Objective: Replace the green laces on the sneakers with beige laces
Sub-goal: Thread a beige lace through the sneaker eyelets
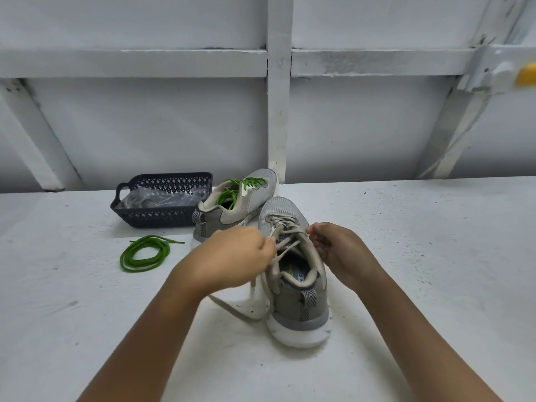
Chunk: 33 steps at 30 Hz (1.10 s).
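Dark lattice basket (162, 219) holding clear plastic (162, 198), white table (420, 256), white beamed wall (145, 126)

Near sneaker (298, 274) insole: partial print "Y F", rest unreadable.

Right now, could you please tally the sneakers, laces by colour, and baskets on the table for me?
Sneakers: 2
Green laces: 2 (one loose, one threaded)
Beige laces: 1
Basket: 1
Total: 6

2 bare forearms, bare wrists, left hand (232, 258) slightly motion-blurred, right hand (340, 252) sharper
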{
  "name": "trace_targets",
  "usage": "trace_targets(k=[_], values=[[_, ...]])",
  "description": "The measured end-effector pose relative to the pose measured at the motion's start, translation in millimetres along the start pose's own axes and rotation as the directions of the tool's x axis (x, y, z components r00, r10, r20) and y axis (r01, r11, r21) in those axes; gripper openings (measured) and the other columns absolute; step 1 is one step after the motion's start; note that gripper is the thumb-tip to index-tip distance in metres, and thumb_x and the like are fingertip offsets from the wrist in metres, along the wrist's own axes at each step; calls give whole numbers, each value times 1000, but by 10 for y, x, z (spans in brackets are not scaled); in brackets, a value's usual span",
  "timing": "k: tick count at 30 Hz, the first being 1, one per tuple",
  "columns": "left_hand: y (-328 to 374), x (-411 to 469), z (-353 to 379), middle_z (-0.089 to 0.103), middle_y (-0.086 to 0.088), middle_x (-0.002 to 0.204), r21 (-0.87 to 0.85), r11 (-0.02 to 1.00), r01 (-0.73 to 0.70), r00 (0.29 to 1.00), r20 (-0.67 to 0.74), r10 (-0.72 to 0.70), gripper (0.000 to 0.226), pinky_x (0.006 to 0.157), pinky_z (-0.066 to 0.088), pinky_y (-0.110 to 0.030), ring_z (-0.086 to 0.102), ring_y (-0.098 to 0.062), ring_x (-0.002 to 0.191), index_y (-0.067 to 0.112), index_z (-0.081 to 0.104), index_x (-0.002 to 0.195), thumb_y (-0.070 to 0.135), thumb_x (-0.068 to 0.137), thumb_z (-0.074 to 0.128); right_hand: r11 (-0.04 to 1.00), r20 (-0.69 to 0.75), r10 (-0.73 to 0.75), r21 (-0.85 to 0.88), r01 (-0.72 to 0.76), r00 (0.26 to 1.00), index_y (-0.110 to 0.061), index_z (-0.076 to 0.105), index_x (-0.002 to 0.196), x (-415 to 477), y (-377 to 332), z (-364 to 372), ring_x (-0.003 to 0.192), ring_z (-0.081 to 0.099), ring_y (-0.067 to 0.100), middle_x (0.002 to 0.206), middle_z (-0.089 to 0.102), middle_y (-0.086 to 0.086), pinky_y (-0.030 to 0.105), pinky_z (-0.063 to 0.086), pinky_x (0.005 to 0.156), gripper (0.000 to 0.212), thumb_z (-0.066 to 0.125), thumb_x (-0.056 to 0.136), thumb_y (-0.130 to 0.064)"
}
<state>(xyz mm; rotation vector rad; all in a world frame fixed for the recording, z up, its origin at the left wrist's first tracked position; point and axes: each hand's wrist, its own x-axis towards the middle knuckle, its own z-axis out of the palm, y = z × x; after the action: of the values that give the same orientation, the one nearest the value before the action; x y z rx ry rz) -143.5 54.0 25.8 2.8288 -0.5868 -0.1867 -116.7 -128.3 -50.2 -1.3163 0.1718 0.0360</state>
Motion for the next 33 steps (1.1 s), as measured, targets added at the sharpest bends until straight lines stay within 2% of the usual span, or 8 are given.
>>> trace_targets(k=[5,9,12,17,21,24,28,33], values=[[-181,29,-55,42,-4,58,-205,979,2,994,-110,-26,48,50,25,-27,36,-16,50,2,68,91,38,98,38,998,0,-3,-69,3,1000,-7,64,76,-15,-55,20,65,44,12,70,50,4,22,37,63,28,44,96,-7],[-272,-22,-159,62,-2,78,-466,882,-63,997,6,75,30,75,46,-36,57,-25,75,25,75,75,43,85,55,988,16,-19,-153,22,1000,-10,64,78,-66,-167,35,70,48,15,73,53,3,26,41,68,25,47,95,-11],[-380,-85,-280,61,19,77,-624,774,-103,988,23,150,28,90,42,-30,57,0,82,30,77,67,43,81,56,969,10,-56,-242,57,998,-14,64,79,-88,-241,69,77,50,16,75,57,0,30,43,72,23,49,95,-16],[-468,-42,-355,69,-5,90,-730,673,-115,993,-77,87,31,87,43,-26,59,-12,86,26,78,81,49,84,56,889,12,-197,-420,184,980,-17,63,76,-148,-383,214,69,51,10,71,57,-5,22,39,63,24,49,95,-17],[-358,88,-322,73,-6,93,-892,442,-97,993,-115,-14,31,70,52,-22,61,-12,75,12,71,96,25,97,42,818,201,-227,-492,299,953,-18,67,74,-254,-496,360,57,51,2,57,57,-13,16,39,57,24,55,94,-24],[-281,162,-337,73,-6,94,-968,239,-72,996,-83,-34,34,72,49,-26,63,-10,72,7,67,100,22,100,37,705,413,-109,-609,363,904,-28,69,85,-346,-533,470,60,50,6,63,56,-6,18,41,59,10,62,87,-34],[-196,232,-344,73,-5,97,-967,237,-88,995,-96,-22,31,79,44,-30,63,-11,76,7,66,102,21,100,38,584,479,-92,-684,437,873,-29,67,79,-349,-493,620,57,50,8,59,57,-5,26,41,61,11,63,88,-32],[-253,378,-181,72,-12,77,-986,126,-112,969,-137,-204,17,71,43,-36,65,-23,68,16,35,86,8,99,27,847,315,-134,-455,274,939,-10,63,74,-248,-571,656,44,52,4,53,61,-5,14,40,43,22,55,94,-14]])
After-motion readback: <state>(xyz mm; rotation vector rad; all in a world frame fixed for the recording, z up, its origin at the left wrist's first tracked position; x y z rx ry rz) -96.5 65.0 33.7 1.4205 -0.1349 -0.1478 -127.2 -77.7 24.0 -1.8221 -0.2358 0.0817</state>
